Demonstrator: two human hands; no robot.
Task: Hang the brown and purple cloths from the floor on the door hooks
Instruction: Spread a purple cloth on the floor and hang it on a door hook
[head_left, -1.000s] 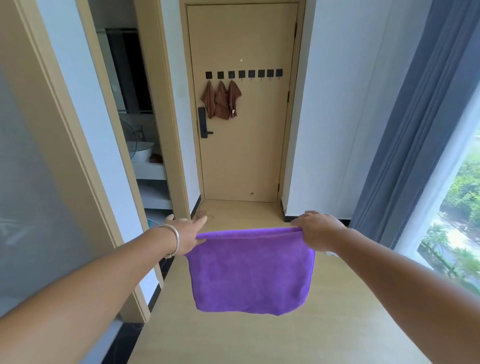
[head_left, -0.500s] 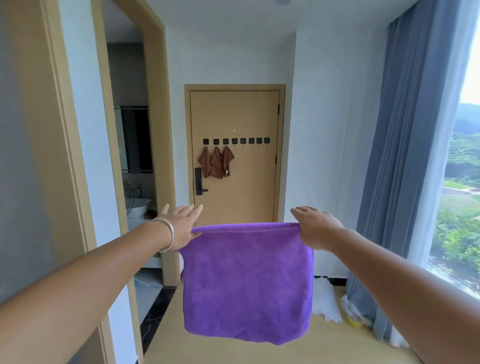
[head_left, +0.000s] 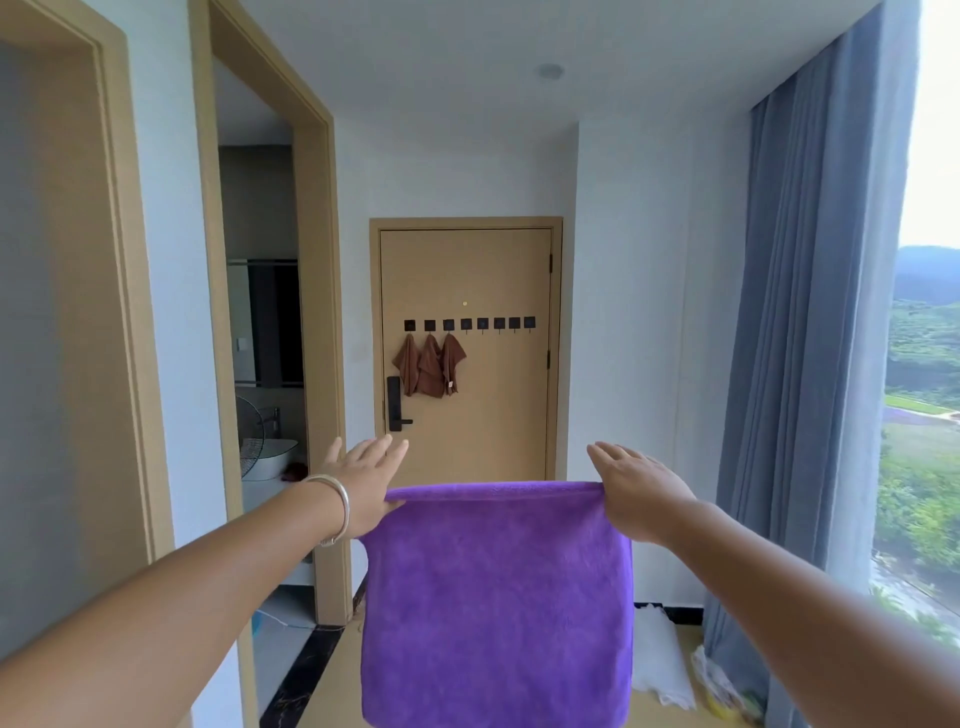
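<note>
A purple cloth (head_left: 496, 603) hangs spread out in front of me, held by its two top corners. My left hand (head_left: 363, 480) pinches the left corner with the thumb, fingers stretched forward. My right hand (head_left: 636, 488) holds the right corner the same way. Straight ahead at the end of the hall is the tan door (head_left: 498, 415) with a row of black hooks (head_left: 470, 324). Three brown cloths (head_left: 430, 365) hang from the three leftmost hooks. The other hooks are bare.
A black door handle (head_left: 396, 404) sits below the brown cloths. An open doorway (head_left: 265, 395) to a bathroom with a basin is on the left. Blue curtains (head_left: 800, 364) and a window line the right side. White bags (head_left: 662, 660) lie on the floor by the curtain.
My view has tilted upward, so the door and hooks sit lower in view. Both hands kept hold of the purple cloth and their fingers have stretched out further.
</note>
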